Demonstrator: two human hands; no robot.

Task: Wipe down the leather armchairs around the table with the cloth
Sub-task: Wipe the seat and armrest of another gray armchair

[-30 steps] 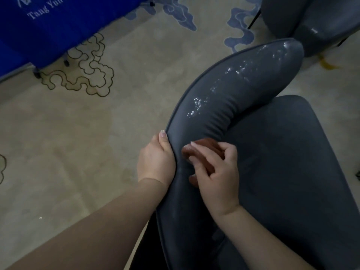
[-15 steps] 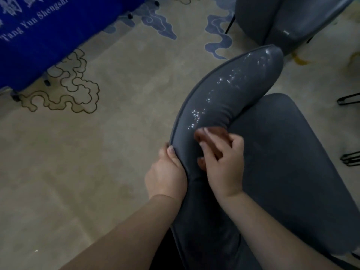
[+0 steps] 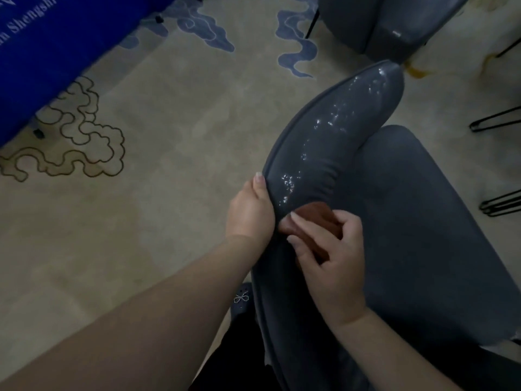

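Observation:
A dark grey leather armchair (image 3: pixel 417 221) fills the right half of the view. Its curved padded backrest (image 3: pixel 332 136) glistens with wet streaks along the top. My left hand (image 3: pixel 249 211) grips the outer edge of the backrest, thumb lying on the rim. My right hand (image 3: pixel 329 255) holds a small reddish-brown cloth (image 3: pixel 318 214) and presses it against the inner face of the backrest, just below the wet patch. Most of the cloth is hidden under my fingers.
A second grey armchair (image 3: pixel 394 21) stands at the top right. A blue-draped table (image 3: pixel 56 49) runs along the top left. Black wire legs (image 3: pixel 496 122) show at the right edge. Beige patterned carpet (image 3: pixel 169 136) covers the floor on the left.
The view has shifted a little. My right hand with the cloth has slid back down the backrest towards me, and my left hand stays gripping the outer edge.

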